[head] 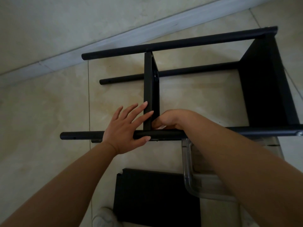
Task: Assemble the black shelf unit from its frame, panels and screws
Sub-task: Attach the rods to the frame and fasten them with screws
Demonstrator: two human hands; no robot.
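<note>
The black shelf unit lies on its side on the tiled floor, its round poles (172,44) running left to right. A black middle panel (149,89) stands on edge between the far pole and the near pole (82,135). A larger black panel (265,86) closes the right end. My left hand (126,128) rests flat, fingers spread, over the near pole and against the middle panel's left face. My right hand (170,119) is curled at the panel's lower right corner, where it meets the near pole; its fingertips are hidden.
A loose black panel (155,197) lies flat on the floor in front of me. A clear plastic container (188,174) sits under my right forearm. A white shoe (105,217) shows at the bottom. The wall's skirting (114,41) runs diagonally behind the unit.
</note>
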